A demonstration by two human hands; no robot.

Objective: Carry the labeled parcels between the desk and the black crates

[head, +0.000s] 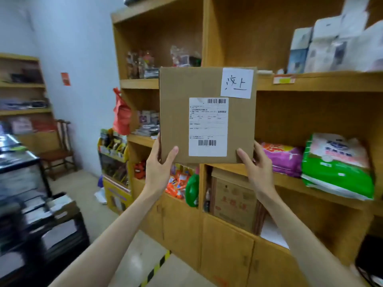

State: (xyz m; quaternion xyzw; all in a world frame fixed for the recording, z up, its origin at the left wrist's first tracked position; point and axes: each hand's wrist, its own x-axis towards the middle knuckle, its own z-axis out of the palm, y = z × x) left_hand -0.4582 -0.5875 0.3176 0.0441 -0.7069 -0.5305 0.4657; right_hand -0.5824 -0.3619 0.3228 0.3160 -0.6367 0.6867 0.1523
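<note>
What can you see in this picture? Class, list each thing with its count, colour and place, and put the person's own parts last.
parcel: one, brown cardboard, held up at centre in front of the shelves
shipping label: one, white with barcodes, on the parcel's face
note: one, white with handwriting, parcel's top right corner
shelves: one large unit, light wood, behind the parcel
green pack: one, green and white, right shelf
pink pack: one, pink, right shelf beside the green pack
red bag: one, hanging at the shelves' left edge
chair: one, dark wood, by the far wall
crates: black, count unclear, blurred, lower left
left hand: grips the parcel's lower left corner
right hand: grips the parcel's lower right corner
</note>
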